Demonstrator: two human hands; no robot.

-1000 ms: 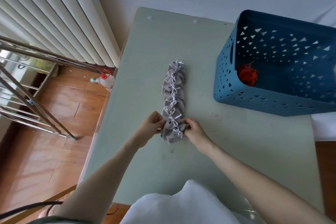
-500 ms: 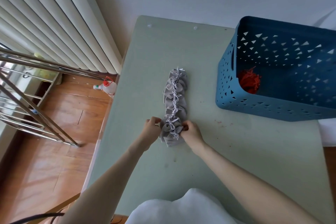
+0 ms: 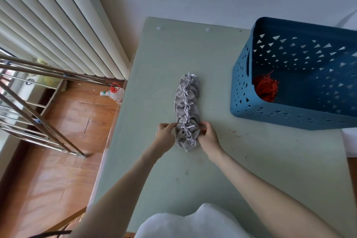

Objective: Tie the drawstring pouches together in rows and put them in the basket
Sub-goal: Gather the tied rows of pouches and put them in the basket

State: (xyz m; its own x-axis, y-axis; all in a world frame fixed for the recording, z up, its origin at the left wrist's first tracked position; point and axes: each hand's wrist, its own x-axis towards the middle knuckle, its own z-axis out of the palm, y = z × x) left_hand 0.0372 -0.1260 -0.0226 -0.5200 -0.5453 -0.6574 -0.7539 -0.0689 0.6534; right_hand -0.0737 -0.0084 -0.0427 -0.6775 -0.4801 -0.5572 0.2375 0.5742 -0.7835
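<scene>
A row of several grey drawstring pouches, joined by white cords along the middle, lies lengthwise on the pale green table. My left hand pinches the left edge of the near pouches. My right hand pinches the right edge at the same height. The blue plastic basket with triangle holes stands to the right of the row, and a bundle of red pouches lies inside it.
A white radiator and a metal rack stand left of the table over a wooden floor. A plastic bottle with a red cap sits by the table's left edge. A white wall is behind the table.
Both hands have slid a little farther up the row along the near pouches. The camera has tipped so the table and basket sit lower in the frame.
</scene>
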